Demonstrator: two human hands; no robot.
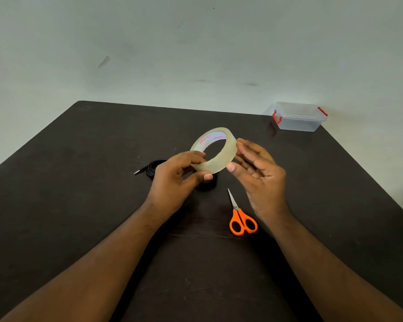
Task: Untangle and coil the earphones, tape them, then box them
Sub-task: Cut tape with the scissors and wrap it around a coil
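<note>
The tape roll (215, 151) is pinched by the left hand (172, 180); its far side is touched by the right hand's (261, 173) relaxed fingertips.

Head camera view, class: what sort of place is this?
Probably a plain indoor workroom, not a kitchen: a dark table against a bare pale wall, holding only craft things like orange scissors.

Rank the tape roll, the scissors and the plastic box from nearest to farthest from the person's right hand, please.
From the right hand:
1. Tape roll: touching its fingertips, held up between both hands.
2. Scissors: on the table just below the hand.
3. Plastic box: at the table's far right corner.
</note>
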